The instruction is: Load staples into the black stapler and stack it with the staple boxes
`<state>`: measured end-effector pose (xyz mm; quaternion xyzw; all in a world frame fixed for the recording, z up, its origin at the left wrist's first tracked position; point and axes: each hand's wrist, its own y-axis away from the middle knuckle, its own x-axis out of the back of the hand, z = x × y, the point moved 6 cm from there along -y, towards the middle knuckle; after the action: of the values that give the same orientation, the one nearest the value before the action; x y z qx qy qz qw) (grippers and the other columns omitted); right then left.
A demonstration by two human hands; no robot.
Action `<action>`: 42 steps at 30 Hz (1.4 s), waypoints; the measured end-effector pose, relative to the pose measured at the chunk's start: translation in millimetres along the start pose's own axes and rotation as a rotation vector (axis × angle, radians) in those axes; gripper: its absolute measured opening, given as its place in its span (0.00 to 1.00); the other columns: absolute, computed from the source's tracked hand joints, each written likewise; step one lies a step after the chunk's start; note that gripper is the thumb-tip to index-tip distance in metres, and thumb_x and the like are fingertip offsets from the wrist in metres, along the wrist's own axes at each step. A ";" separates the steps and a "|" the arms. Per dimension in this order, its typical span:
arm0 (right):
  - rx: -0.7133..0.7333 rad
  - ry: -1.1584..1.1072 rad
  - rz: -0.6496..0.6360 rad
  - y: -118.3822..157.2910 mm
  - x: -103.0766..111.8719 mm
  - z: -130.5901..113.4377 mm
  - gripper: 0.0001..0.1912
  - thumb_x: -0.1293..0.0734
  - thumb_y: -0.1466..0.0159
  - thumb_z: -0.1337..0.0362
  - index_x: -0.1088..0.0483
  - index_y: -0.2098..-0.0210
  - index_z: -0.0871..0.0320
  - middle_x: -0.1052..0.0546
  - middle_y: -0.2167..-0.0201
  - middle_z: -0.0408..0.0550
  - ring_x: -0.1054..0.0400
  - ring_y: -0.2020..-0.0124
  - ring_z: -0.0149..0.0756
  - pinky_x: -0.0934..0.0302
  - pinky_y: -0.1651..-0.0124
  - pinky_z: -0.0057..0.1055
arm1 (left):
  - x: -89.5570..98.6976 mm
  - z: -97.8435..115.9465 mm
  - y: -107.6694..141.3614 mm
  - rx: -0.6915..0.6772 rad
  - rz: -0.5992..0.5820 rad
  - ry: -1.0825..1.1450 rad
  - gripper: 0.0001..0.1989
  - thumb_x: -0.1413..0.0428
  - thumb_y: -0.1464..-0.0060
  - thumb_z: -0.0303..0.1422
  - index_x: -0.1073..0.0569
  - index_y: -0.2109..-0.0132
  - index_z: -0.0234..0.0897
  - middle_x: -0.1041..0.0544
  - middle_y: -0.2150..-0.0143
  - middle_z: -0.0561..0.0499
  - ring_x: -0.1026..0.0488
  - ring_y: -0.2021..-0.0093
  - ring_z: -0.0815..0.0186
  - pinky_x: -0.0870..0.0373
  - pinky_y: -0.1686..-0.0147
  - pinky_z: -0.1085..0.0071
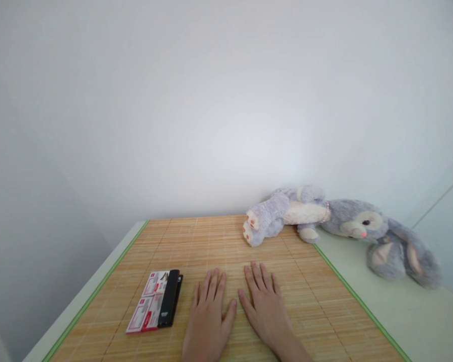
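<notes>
My left hand lies flat on the bamboo mat, palm down, fingers spread, holding nothing. Beside it, my right hand rests flat the same way, also with nothing in it. The two thumbs point toward each other with a small gap between them. Left of my left hand is a black stapler lying on its side. It touches two red and white boxes that lie one behind the other on the mat.
A grey plush rabbit lies on its side along the wall, its feet on the mat and its head and long ears on the pale tabletop at the right. The mat has green edging, and a white wall stands behind.
</notes>
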<state>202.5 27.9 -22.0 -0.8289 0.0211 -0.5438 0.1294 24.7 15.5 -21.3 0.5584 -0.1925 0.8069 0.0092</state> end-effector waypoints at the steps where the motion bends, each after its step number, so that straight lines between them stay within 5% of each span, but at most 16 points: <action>1: 0.001 0.005 0.001 0.2 0.3 -0.6 0.32 0.42 0.27 0.51 0.47 0.26 0.48 0.53 0.24 0.42 0.63 0.23 0.52 0.71 0.25 0.60 | -0.7 0.1 0.2 0.002 -0.002 -0.003 0.32 0.53 0.32 0.48 0.48 0.25 0.54 0.49 0.23 0.53 0.52 0.23 0.52 0.50 0.28 0.41; 42: -0.053 0.209 -0.093 2.2 2.0 -3.2 0.37 0.48 0.26 0.42 0.57 0.24 0.48 0.60 0.22 0.44 0.69 0.23 0.51 0.75 0.26 0.54 | 4.7 11.3 1.1 -0.005 -0.013 -0.162 0.32 0.57 0.31 0.49 0.48 0.25 0.47 0.47 0.23 0.50 0.53 0.23 0.55 0.53 0.27 0.47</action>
<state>200.6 24.8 -19.5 -0.7710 0.0105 -0.6318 0.0790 32.8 10.0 -14.0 0.6231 -0.1911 0.7584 0.0003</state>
